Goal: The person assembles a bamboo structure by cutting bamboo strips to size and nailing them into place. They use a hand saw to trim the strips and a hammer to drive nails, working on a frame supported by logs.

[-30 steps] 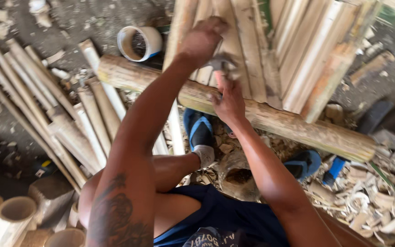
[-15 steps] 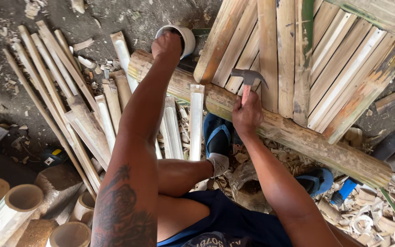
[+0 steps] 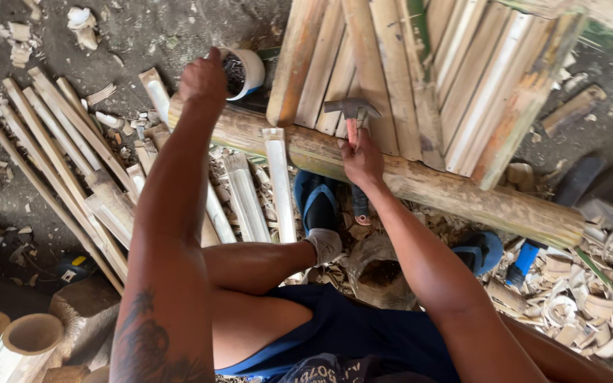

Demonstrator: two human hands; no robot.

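My right hand [image 3: 363,162] grips a claw hammer [image 3: 351,110] by its handle, the steel head resting on flat bamboo slats [image 3: 406,71] that lie across a thick bamboo pole [image 3: 420,181]. My left hand [image 3: 203,78] reaches out to a small white tub [image 3: 250,71] holding dark nails, fingers curled at its rim. I cannot tell whether it holds any nails.
Split bamboo strips [image 3: 65,149] lie fanned on the dirt at left, with more [image 3: 250,195] under the pole. Cut bamboo tubes [image 3: 23,344] stand bottom left. Blue sandals [image 3: 317,202] and wood chips [image 3: 590,298] litter the ground at right.
My left hand has reached further to the white tub. The right hand has brought the hammer down and right onto the slats. The view has shifted.
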